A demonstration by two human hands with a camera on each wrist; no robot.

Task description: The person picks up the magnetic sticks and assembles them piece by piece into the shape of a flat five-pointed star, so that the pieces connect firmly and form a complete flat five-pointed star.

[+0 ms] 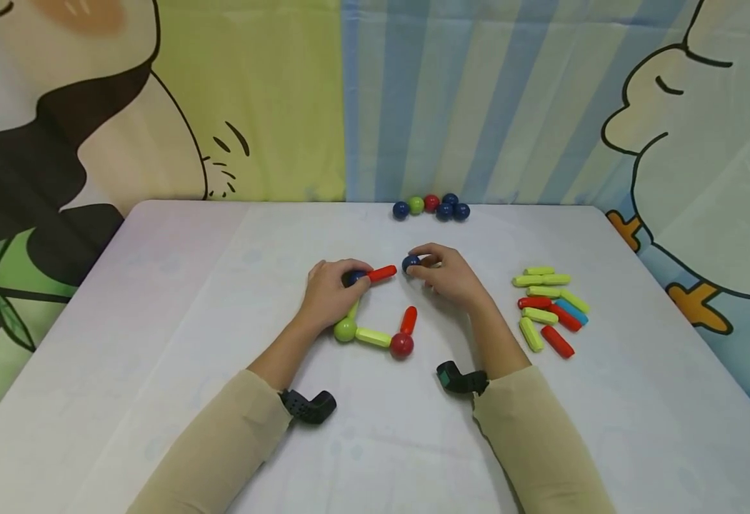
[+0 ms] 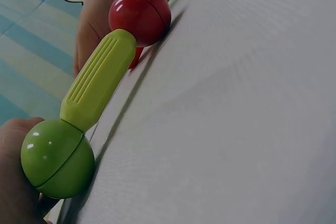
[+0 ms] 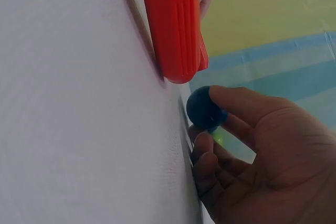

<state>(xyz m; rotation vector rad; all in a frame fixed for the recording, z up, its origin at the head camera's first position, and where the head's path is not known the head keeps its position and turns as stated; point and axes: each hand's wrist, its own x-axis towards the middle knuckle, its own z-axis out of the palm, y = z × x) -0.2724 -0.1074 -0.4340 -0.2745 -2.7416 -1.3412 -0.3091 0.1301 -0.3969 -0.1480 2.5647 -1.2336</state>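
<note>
With thumb and fingers, my right hand [image 1: 450,275] pinches a dark blue ball [image 1: 410,264], also seen in the right wrist view. My left hand [image 1: 328,291] grips another dark blue ball [image 1: 354,278], from which a red rod [image 1: 383,273] points toward the pinched ball; a gap separates them. A yellow-green rod [image 1: 353,310] runs from under the left hand to a green ball [image 1: 345,330]. From there a second yellow-green rod [image 2: 100,80] leads to a red ball [image 2: 140,17]. Out of that red ball sticks a red rod [image 1: 408,320], its far end free.
Several loose balls [image 1: 416,205], blue, green and red, lie at the table's back edge. On the right is a group of loose rods [image 1: 558,341] in yellow-green, red and blue. A patterned curtain [image 1: 478,100] hangs behind the white table [image 1: 188,343].
</note>
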